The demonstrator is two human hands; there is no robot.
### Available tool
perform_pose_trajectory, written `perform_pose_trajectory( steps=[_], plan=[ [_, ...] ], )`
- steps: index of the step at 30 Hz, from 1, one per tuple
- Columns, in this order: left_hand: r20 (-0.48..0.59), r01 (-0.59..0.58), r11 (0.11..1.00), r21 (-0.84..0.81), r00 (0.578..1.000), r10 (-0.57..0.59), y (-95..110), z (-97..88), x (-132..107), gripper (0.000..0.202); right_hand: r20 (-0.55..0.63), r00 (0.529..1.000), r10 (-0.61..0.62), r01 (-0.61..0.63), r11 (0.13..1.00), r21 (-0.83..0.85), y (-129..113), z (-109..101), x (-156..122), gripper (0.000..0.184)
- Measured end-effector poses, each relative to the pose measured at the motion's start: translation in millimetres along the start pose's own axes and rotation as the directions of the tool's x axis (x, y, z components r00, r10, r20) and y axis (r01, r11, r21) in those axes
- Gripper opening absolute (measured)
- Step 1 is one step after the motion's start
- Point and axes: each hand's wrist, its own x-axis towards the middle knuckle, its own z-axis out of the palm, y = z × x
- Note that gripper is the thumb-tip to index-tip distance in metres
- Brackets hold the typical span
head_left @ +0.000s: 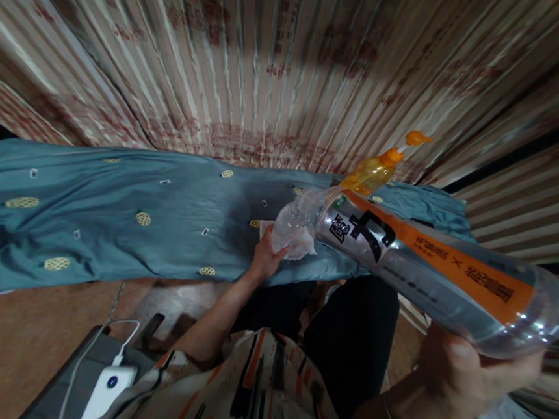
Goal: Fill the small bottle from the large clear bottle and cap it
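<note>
A large clear plastic bottle (431, 268) with an orange and silver label slants across the right side of the view. My right hand (465, 376) is closed round its near end from below. At the other end, over the blue-green cloth, my left hand (269, 257) grips a white tissue (303, 245). The tissue shows beneath the bottle's clear far end; whether the two touch I cannot tell. Most of my left fingers are hidden behind the tissue and bottle. Just behind the bottle stands a yellow pump bottle (371, 173) with an orange pump head, its base hidden.
A blue-green patterned cloth (175, 226) covers the long narrow surface before me. Pleated, flowered curtains (253, 57) hang behind it and at the right. Low at left, a white power bank (109, 393) with a cable rests on a dark seat (62, 373).
</note>
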Motion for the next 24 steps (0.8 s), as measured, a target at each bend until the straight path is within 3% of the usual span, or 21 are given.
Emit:
perform_pose_trajectory(
  steps=[6, 15, 19, 24],
  plan=[
    [-0.001, -0.007, 1.000, -0.001, 1.000, 0.007, -2.5, 0.4, 0.0, 0.062, 0.005, 0.998, -0.065, 0.065, 0.995, 0.082, 1.4, -2.3, -1.3, 0.069],
    [-0.004, -0.033, 0.999, -0.009, 0.999, 0.033, -4.4, 0.9, -1.2, 0.060, 0.001, 0.956, -0.292, 0.288, 0.944, 0.162, 41.1, -15.3, 11.0, 0.067],
    [0.001, -0.029, 1.000, -0.009, 1.000, 0.029, -2.5, 0.4, -1.6, 0.062, 0.012, 0.966, -0.257, 0.251, 0.953, 0.169, 34.2, -14.5, 9.4, 0.069],
    [0.014, 0.001, 1.000, -0.011, 1.000, -0.001, 0.7, -1.0, -1.4, 0.060, 0.027, 0.992, -0.123, 0.120, 0.987, 0.104, 12.0, -9.2, 1.6, 0.072]
  ],
)
